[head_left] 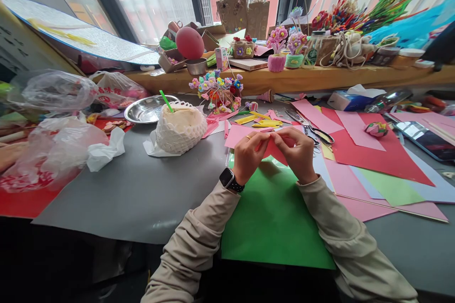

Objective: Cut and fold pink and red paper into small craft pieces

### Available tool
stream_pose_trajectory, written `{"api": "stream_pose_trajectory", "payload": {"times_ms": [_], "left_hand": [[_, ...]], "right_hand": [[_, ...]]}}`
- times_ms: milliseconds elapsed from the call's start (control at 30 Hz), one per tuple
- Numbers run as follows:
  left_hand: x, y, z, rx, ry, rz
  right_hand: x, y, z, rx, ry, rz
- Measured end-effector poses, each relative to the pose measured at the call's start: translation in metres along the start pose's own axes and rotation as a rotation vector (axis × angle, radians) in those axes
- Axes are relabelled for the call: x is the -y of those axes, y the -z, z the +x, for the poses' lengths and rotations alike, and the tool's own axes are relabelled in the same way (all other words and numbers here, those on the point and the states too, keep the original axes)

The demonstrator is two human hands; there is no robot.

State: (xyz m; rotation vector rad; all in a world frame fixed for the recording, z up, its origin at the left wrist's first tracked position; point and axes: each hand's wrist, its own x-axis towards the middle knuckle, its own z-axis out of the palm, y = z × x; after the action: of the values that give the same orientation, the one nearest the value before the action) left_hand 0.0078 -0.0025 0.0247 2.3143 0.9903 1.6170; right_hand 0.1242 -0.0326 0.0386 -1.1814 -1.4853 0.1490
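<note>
Grey tabletop (135, 189) ran below cluttered window ledge (152, 79). L to R: steel dish (137, 114), then coconut (180, 117) w/ green straw (166, 101); L hand (249, 154) & R hand (295, 151) pinched red paper (276, 153) btwn fingertips, above green sheet (277, 218); scissors (322, 133) lay just R, smartphone (426, 138) farther R.

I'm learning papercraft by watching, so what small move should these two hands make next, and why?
Probably press the reddish paper where it is pinched: the left hand and right hand both hold it at its upper edge, fingertips close together, above the green sheet. The fingers hide whether there is a crease.
</note>
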Motion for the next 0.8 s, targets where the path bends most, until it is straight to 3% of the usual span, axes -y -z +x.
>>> {"api": "stream_pose_trajectory", "payload": {"times_ms": [800], "left_hand": [[-0.002,0.0028,0.0018,0.005,-0.025,0.021]], "right_hand": [[-0.0017,-0.0031,0.0,0.0,-0.016,0.039]]}}
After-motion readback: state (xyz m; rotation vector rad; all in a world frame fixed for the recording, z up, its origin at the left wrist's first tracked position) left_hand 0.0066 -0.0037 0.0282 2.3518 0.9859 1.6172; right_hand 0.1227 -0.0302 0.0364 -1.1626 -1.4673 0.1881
